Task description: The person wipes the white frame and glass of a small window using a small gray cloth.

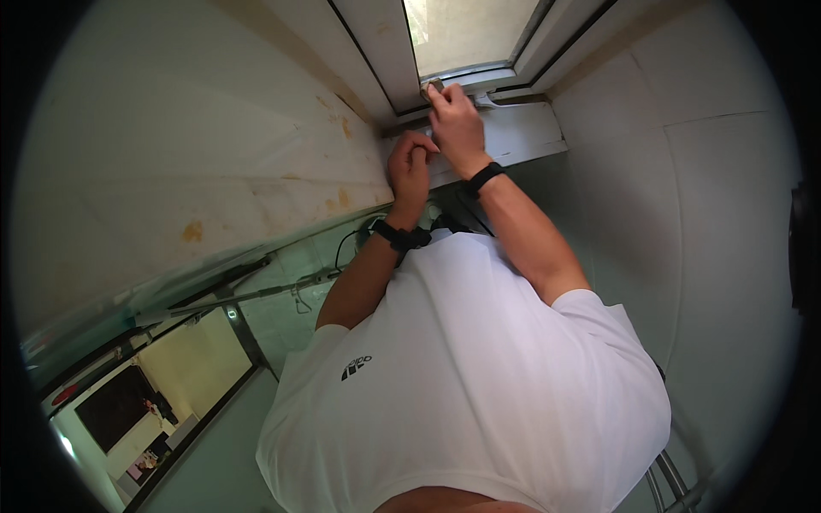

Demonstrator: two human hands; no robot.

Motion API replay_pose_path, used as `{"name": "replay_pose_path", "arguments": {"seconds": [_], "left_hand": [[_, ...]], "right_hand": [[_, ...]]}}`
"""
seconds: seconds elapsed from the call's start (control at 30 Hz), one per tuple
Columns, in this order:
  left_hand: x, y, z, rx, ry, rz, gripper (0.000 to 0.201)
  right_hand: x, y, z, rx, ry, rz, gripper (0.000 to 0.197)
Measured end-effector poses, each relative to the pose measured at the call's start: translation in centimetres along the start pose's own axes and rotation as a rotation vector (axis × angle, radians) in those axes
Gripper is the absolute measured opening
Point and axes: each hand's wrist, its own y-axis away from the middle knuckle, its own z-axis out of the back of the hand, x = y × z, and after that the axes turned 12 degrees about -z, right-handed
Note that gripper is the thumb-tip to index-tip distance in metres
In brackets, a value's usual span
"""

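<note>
Both my arms reach up to a white-framed window (386, 53) at the top. My right hand (459, 128) is closed on a small brownish, flat-looking piece (430, 88), pressed against the lower left corner of the frame. Its exact kind is too small to tell. Just below and to the left, my left hand (410, 164) is bent at the wrist, fingers curled together by the sill's left end. What it holds, if anything, is hidden. A white window handle (489, 100) sits just right of my right hand. The white sill (523, 137) runs beneath.
A pale wall with brownish stains (192, 231) stands close on the left. A tiled wall (710, 179) rises on the right. At the lower left, a metal rail (256, 293) with hooks runs beside a dark-edged doorway or mirror (201, 359). Metal bars (671, 474) show at lower right.
</note>
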Motion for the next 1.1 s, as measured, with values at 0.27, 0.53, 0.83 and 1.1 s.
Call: {"name": "replay_pose_path", "arguments": {"seconds": [0.27,0.53,0.83,1.1], "left_hand": [[-0.7,0.2,-0.3,0.034,0.002,-0.065,0.021],[-1.5,0.3,-0.3,0.013,0.048,0.015,0.021],[-1.6,0.0,-0.4,0.04,0.012,0.045,0.021],[-0.9,0.0,-0.3,0.046,-0.034,0.03,0.021]], "right_hand": [[-6.9,-2.9,5.6,-0.045,0.111,-0.195,0.033],[-3.8,-2.1,3.2,0.059,0.18,0.037,0.039],[-1.6,-0.1,1.7,0.101,-0.002,-0.031,0.037],[-8.1,-3.3,6.8,-0.005,0.114,-0.278,0.04]]}}
